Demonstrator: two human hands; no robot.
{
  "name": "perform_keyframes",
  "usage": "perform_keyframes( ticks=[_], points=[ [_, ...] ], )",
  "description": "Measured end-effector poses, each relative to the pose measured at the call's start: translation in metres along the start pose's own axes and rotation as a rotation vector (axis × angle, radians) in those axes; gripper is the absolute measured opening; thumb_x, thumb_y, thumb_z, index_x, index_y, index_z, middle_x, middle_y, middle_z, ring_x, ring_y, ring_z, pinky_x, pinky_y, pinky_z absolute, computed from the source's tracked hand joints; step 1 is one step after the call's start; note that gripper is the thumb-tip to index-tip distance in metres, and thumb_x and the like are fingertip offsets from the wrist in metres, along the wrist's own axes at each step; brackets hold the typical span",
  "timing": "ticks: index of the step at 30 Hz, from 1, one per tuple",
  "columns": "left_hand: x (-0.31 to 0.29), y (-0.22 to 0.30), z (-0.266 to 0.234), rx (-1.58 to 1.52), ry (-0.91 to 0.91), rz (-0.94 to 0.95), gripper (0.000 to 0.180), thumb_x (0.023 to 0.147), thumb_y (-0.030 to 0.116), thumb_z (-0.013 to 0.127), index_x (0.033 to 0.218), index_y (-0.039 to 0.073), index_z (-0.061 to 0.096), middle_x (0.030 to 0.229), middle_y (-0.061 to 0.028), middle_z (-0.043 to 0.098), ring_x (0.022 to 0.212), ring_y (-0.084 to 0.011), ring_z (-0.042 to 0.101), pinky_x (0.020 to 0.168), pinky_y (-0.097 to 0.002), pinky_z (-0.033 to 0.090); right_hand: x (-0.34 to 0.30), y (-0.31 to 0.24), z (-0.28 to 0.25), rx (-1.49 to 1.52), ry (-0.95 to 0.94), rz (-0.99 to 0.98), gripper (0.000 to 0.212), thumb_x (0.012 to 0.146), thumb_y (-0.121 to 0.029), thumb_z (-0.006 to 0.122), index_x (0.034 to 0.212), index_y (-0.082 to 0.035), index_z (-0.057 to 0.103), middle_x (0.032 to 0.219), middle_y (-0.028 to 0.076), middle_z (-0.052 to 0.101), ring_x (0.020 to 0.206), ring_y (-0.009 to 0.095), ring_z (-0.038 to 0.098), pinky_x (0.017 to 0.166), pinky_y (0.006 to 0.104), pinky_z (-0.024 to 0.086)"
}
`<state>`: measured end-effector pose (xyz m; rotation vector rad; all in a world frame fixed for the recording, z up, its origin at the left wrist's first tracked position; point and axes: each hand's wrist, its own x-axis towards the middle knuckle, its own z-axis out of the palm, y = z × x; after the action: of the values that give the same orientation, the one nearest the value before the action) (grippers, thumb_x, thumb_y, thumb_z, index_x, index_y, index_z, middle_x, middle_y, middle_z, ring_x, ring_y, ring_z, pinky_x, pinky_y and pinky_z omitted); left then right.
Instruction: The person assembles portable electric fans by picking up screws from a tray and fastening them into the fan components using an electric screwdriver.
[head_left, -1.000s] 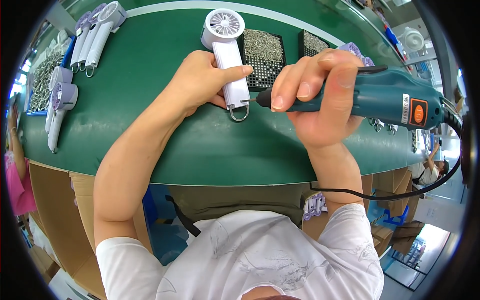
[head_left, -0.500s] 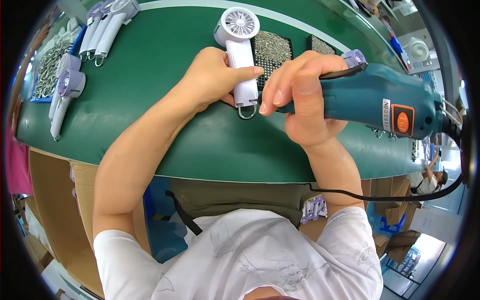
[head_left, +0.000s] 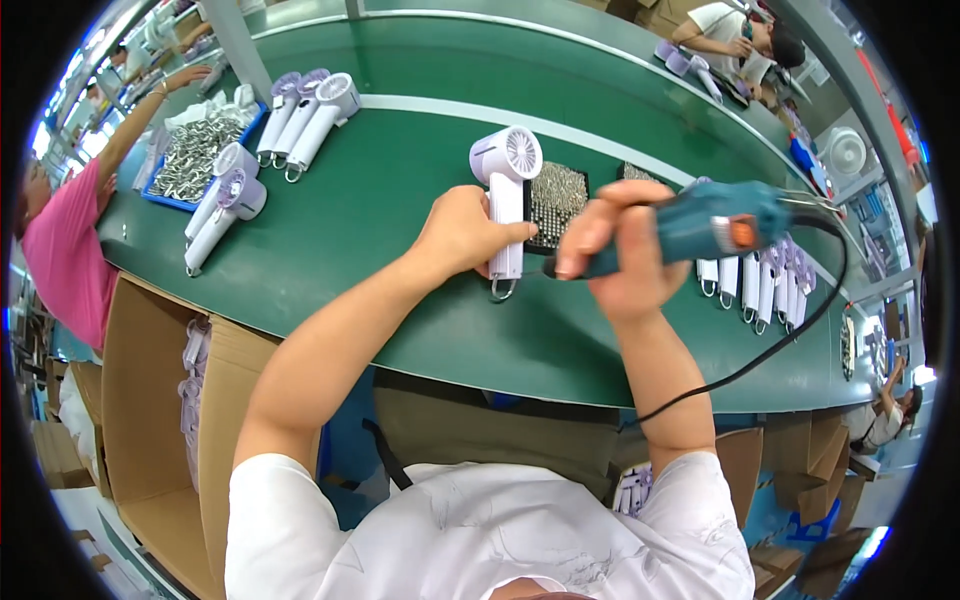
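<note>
Between left fingers point(head_left: 515, 234) sits a pale, round-headed fan point(head_left: 507, 205).

- Before you stretches a green bench point(head_left: 400, 145).
- Left, you have a blue tray point(head_left: 172, 202), three fans point(head_left: 316, 132), and two nearer ones point(head_left: 211, 234).
- Mid-bench sits a black tray point(head_left: 546, 248).
- Right lie several fans point(head_left: 766, 290).

L hand point(head_left: 466, 230) & R hand point(head_left: 637, 262) are being viewed nr, from above/behind, by L head-worn fisheye cam, facing down/fwd; bench point(head_left: 400, 180) around them is being taken in.
</note>
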<state>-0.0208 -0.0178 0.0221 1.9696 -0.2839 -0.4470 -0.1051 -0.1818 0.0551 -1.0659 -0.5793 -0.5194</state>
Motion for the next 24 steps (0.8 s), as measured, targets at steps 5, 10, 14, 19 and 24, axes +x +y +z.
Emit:
perform_keyframes(
  ticks=[5,10,14,19,24],
  points=[
    [-0.053,0.003,-0.005,0.425,0.352,0.248,0.044,0.073,0.024,0.088,0.089,0.0,0.054,0.079,-0.0181,0.071,0.071,-0.0291,0.072,0.067,-0.0387,0.056,0.021,-0.041,-0.02,-0.238,0.243,0.143,0.015,0.099,-0.008,0.062,0.105,0.005,0.065,0.065,0.007,0.057,0.044,0.018,0.056,0.039,0.0315,0.045],
    [-0.094,-0.006,0.014,0.609,0.324,0.275,0.042,0.079,0.024,0.082,0.097,0.001,0.052,0.072,-0.0193,0.067,0.065,-0.037,0.068,0.062,-0.0443,0.053,0.029,-0.03,-0.024,-0.48,0.124,0.759,0.03,0.087,-0.022,0.081,0.099,0.003,0.07,0.064,0.005,0.061,0.044,0.012,0.057,0.04,0.0271,0.044],
    [-0.105,-0.007,0.031,0.788,0.327,0.304,0.044,0.079,0.029,0.084,0.096,0.002,0.053,0.073,-0.0187,0.066,0.064,-0.038,0.066,0.059,-0.0455,0.052,0.028,-0.017,-0.027,-0.634,-0.091,0.908,0.031,0.085,-0.02,0.082,0.095,0.005,0.069,0.066,0.008,0.063,0.046,0.013,0.06,0.041,0.0283,0.047],
    [-0.112,0.003,0.053,0.832,0.341,0.413,0.049,0.077,0.034,0.088,0.096,0.001,0.057,0.072,-0.0167,0.066,0.061,-0.0357,0.065,0.057,-0.0441,0.051,0.023,-0.007,-0.053,-0.732,-0.151,0.942,0.026,0.084,-0.015,0.08,0.094,0.005,0.066,0.064,0.006,0.063,0.047,0.012,0.062,0.042,0.026,0.049],
    [-0.107,0.017,0.039,0.625,0.255,0.373,0.036,0.085,0.031,0.082,0.083,0.0,0.063,0.068,-0.013,0.066,0.059,-0.033,0.066,0.056,-0.0413,0.052,0.026,-0.014,-0.066,-0.765,-0.246,1.023,0.024,0.082,-0.015,0.076,0.092,0.003,0.065,0.065,0.006,0.063,0.049,0.012,0.062,0.043,0.0265,0.051]
  ],
)
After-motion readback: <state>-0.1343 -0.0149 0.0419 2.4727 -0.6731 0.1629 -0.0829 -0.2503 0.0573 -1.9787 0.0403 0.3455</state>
